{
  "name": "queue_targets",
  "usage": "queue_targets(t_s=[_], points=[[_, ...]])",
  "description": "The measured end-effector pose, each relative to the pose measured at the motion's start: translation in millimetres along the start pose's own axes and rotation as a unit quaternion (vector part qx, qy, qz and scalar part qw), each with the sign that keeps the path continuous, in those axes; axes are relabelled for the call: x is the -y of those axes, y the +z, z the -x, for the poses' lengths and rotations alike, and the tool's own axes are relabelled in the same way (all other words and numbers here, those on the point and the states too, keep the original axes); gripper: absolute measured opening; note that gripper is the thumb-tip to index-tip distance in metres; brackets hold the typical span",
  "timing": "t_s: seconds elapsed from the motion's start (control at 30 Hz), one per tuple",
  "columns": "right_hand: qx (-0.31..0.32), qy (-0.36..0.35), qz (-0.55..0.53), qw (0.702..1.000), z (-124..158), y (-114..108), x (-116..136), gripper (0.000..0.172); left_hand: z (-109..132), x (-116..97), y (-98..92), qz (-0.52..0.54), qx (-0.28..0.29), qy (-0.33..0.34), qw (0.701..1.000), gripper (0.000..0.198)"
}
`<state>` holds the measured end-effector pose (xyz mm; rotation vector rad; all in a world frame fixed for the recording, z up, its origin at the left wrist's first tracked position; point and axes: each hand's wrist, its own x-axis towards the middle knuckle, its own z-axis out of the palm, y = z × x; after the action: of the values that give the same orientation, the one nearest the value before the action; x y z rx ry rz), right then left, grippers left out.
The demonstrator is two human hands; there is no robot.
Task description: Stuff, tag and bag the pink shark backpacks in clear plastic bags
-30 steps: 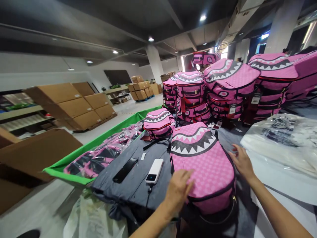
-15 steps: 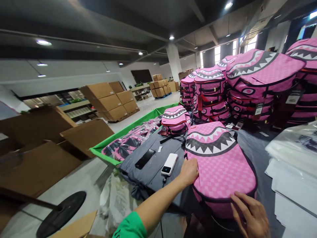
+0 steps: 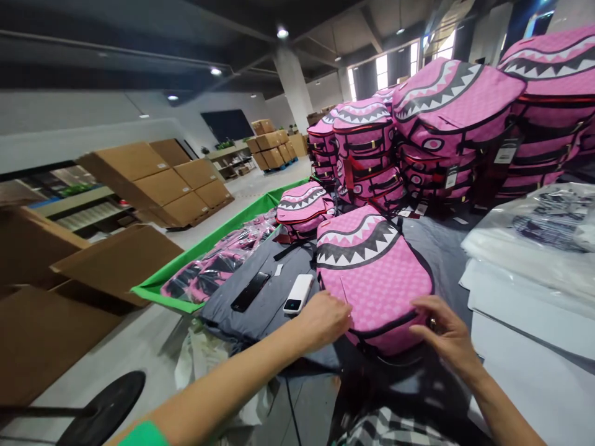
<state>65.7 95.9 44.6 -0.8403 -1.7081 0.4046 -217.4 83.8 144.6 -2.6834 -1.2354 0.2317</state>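
Observation:
A pink checkered backpack (image 3: 381,291) with a black-and-white shark-mouth print lies front side up on the grey-covered table. My left hand (image 3: 325,319) is closed at its left edge; the fingertips are partly hidden. At the lower right corner, my right hand (image 3: 444,328) grips the backpack's dark-trimmed edge between thumb and fingers. Left of the backpack are a white power bank (image 3: 298,293) with a small display and a black phone (image 3: 250,292). A smaller pink backpack (image 3: 303,207) with the same print sits just beyond.
Stacked pink backpacks (image 3: 458,105) with hanging tags fill the table's far side. Clear plastic bags (image 3: 534,229) and white sheets (image 3: 525,316) lie to the right. A green-edged bin (image 3: 181,303) of wrapped goods adjoins the table's left side. Cardboard boxes (image 3: 162,186) stand beyond on the floor.
The view has shifted, so the backpack and table appear further left and higher. My right hand has gone from resting fingers on the lower edge to gripping the corner. My left hand stays at the left edge.

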Motion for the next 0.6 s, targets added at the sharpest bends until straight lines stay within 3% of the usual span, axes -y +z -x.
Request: queue_targets(t_s=[0.1,0.17,0.23,0.3,0.37,0.47,0.6], points=[[-0.083,0.091,0.057,0.991,29,-21,-26,0.022,-1,-35,15.9,0.032,-0.239,0.013,0.97,0.022],[-0.045,0.111,0.137,0.983,53,-22,-41,0.027,-13,-71,33.9,0.099,-0.268,0.051,0.957,0.018],[0.021,0.108,0.178,0.978,73,-12,-50,0.036,-33,-108,50.3,0.151,-0.159,0.023,0.975,0.022],[0.034,0.109,0.205,0.972,83,2,-55,0.035,-57,-136,57.1,0.19,-0.024,-0.029,0.981,0.028],[0.027,0.108,0.204,0.973,87,13,-55,0.03,-80,-149,52.7,0.211,0.069,-0.077,0.972,0.03],[0.024,0.109,0.16,0.981,89,21,-51,0.03,-99,-150,38.4,0.218,0.112,-0.103,0.964,0.036],[0.001,0.146,0.117,0.982,92,17,-49,0.034,-100,-149,34.5,0.188,0.082,-0.083,0.975,0.035]])
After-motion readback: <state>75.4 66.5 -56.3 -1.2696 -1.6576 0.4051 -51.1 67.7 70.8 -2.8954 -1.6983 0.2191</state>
